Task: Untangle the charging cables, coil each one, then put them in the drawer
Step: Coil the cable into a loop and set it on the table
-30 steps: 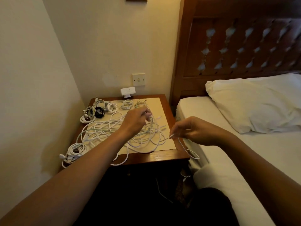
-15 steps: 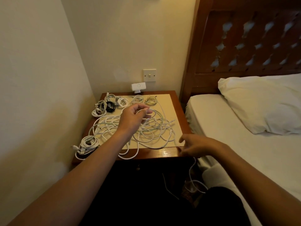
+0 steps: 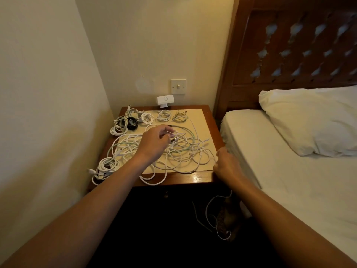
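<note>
The tangled cables (image 3: 173,151) at centre frame are mostly white, one strand pale green. Among the white coils (image 3: 146,117) above them sits one black coil (image 3: 132,123). The surface (image 3: 193,178) is glossy reddish-brown wood with a cream panel (image 3: 201,120). At upper right, the headboard (image 3: 289,45) is dark brown with a repeating cut-out pattern; the pillow (image 3: 309,120) and sheet (image 3: 289,190) are white.

A loose tangle of cables (image 3: 170,151) covers most of the nightstand (image 3: 195,177) top, with coiled bundles (image 3: 133,120) crowding its far left corner and another bundle (image 3: 105,167) at the near left. Bare surface lies along the far right. The wall (image 3: 48,113) closes the left side, the bed (image 3: 280,161) the right.
</note>
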`<state>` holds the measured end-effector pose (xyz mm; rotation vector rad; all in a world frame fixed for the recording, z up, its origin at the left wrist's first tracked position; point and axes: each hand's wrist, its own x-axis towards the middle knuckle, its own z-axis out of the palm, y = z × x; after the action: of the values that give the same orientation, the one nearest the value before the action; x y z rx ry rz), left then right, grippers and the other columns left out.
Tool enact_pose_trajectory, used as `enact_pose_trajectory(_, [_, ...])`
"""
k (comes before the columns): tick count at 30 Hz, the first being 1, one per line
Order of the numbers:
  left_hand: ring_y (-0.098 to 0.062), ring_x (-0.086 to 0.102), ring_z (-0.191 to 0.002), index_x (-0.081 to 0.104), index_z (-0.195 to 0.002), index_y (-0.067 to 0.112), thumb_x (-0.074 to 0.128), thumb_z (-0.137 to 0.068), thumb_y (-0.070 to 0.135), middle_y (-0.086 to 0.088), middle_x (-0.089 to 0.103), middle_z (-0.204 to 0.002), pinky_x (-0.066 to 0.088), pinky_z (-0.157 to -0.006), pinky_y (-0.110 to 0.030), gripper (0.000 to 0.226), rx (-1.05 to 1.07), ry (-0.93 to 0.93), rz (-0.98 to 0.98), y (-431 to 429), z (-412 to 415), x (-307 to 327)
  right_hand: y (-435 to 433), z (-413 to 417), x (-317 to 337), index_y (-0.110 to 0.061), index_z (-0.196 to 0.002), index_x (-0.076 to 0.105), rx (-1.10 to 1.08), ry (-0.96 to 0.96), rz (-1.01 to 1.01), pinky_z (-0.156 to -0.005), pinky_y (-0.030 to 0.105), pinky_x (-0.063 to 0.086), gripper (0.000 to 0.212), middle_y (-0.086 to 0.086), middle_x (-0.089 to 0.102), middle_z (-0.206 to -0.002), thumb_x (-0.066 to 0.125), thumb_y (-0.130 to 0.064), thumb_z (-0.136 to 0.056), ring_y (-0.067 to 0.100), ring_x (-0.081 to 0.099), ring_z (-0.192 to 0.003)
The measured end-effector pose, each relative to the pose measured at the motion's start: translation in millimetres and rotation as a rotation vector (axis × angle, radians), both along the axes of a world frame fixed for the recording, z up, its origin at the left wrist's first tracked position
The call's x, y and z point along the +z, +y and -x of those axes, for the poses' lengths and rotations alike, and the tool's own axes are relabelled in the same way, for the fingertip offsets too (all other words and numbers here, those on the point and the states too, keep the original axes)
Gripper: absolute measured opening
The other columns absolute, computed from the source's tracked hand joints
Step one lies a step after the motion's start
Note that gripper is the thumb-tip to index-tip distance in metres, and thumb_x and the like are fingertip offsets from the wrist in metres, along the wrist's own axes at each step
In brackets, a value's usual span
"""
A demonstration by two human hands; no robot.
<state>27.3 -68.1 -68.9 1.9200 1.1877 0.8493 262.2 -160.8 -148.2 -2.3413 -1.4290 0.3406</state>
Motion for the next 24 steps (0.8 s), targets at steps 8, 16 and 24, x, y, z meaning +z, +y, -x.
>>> enact_pose_trajectory(8, [-0.013, 0.061, -0.115, 0.062, -0.128, 0.031, 0.070, -0.093, 0.040, 0.007, 0.065, -0.125, 0.049, -0.087, -0.030, 0.037, -0.230, 0.275, -0.036, -31, -16, 0, -39, -17, 50, -0.015, -0.117, 0.062, 0.001, 0.269, -0.041, -0.069, 0.030, 0.060, 0.031, 0.002, 0.071, -0.098, 0.073, -0.013, -0.088, 0.015, 0.071, -0.081])
enact_pose_trajectory(16, [-0.016, 0.040, -0.140, 0.047, -0.142, 0.037, 0.072, -0.091, 0.044, 0.008, 0.046, -0.153, 0.035, -0.114, -0.052, 0.057, -0.412, 0.273, -0.301, -81, -53, 49, -70, 2, 190, -0.014, -0.117, 0.066, 0.260, 0.526, -0.229, -0.082, 0.036, 0.063, 0.029, 0.006, 0.075, -0.095, 0.077, -0.014, -0.090, 0.020, 0.074, -0.090])
enact_pose_trajectory(24, [-0.021, 0.074, -0.101, 0.063, -0.126, 0.025, 0.072, -0.094, 0.024, -0.007, 0.076, -0.112, 0.057, -0.092, -0.041, 0.033, -0.268, -0.518, 0.283, -116, -28, 117, -96, 16, 221, -0.009, -0.120, 0.066, 0.341, 0.736, -0.188, -0.064, 0.018, 0.055, 0.030, 0.010, 0.074, -0.094, 0.074, -0.006, -0.091, 0.010, 0.073, -0.079])
